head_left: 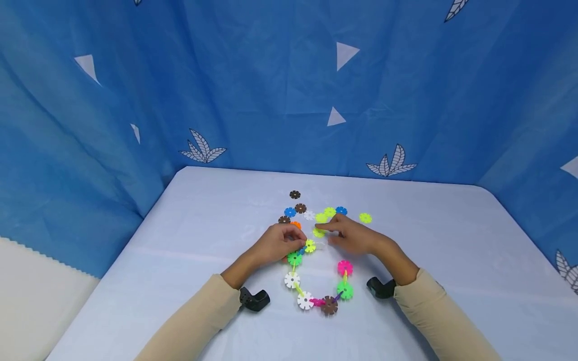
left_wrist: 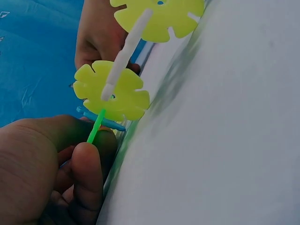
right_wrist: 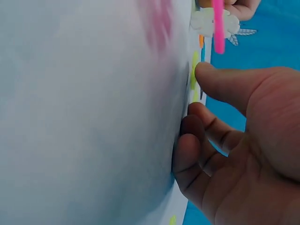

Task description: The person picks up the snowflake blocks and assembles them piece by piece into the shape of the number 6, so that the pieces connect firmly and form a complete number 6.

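My left hand (head_left: 277, 244) pinches the upper left part of a curved chain of notched plastic discs. Beside its fingertips are a yellow disc (head_left: 310, 245) and a green disc (head_left: 295, 258) of the chain. In the left wrist view, a white disc (left_wrist: 123, 58) seen edge-on joins two yellow discs, and a bright green piece (left_wrist: 96, 126) meets the thumb tip. The chain's other end is a pink disc (head_left: 345, 267). My right hand (head_left: 354, 234) reaches over loose discs, index finger extended at a yellow disc (head_left: 318, 232); whether it touches is unclear. Thumb and fingers stand apart.
Loose discs lie beyond the hands: a brown disc (head_left: 295, 194), a blue disc (head_left: 290, 212), a white disc (head_left: 309, 215) and a yellow disc (head_left: 366, 218) among them. The white table (head_left: 217, 210) ends at a blue curtain (head_left: 280, 90). Black wrist mounts hang under both wrists.
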`<state>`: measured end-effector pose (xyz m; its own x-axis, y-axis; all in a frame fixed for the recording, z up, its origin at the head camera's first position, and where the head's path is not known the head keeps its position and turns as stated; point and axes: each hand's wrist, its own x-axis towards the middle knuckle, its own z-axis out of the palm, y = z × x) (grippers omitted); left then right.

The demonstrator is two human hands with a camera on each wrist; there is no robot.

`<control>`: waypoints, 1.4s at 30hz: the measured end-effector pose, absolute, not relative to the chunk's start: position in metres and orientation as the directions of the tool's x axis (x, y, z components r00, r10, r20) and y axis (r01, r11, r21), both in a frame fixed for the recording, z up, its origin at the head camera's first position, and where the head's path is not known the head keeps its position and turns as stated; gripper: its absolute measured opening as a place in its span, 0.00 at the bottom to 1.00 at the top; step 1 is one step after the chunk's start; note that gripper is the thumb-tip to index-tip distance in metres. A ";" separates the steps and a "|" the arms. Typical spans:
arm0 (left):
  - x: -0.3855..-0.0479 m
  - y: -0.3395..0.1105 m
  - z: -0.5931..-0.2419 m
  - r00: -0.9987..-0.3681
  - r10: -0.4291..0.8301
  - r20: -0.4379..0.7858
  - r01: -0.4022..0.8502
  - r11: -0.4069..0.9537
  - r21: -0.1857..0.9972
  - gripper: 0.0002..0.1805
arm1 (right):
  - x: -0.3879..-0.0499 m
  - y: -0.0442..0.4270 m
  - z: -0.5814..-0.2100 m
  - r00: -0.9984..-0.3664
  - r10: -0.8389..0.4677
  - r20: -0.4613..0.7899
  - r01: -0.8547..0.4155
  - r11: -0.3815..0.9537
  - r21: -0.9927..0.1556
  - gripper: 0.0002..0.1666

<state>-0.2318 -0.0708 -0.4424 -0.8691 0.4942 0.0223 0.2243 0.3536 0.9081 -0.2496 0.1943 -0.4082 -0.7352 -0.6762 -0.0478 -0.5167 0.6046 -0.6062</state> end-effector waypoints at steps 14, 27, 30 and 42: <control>-0.231 -0.071 -0.441 -0.873 0.487 0.027 0.232 0.367 0.901 0.02 | -0.237 0.202 -0.413 -0.856 -0.514 -0.057 -0.363 0.676 -0.641 0.14; -0.231 -0.070 -0.442 -0.865 0.498 0.057 0.251 0.331 0.910 0.02 | -0.231 0.197 -0.416 -0.894 -0.355 -0.272 0.089 0.456 -0.886 0.06; -0.231 -0.070 -0.442 -0.864 0.501 0.049 0.238 0.321 0.917 0.04 | -0.231 0.196 -0.416 -0.895 -0.327 -0.305 0.140 0.443 -0.885 0.08; -0.231 -0.070 -0.442 -0.868 0.496 0.028 0.223 0.340 0.914 0.05 | -0.230 0.192 -0.415 -0.877 -0.331 -0.348 0.204 0.399 -0.894 0.09</control>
<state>-0.2313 -0.0699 -0.4417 -0.8678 0.4961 0.0275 0.2232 0.3397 0.9137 -0.2300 0.1921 -0.4151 -0.8772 -0.3308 -0.3479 0.2040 0.3992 -0.8939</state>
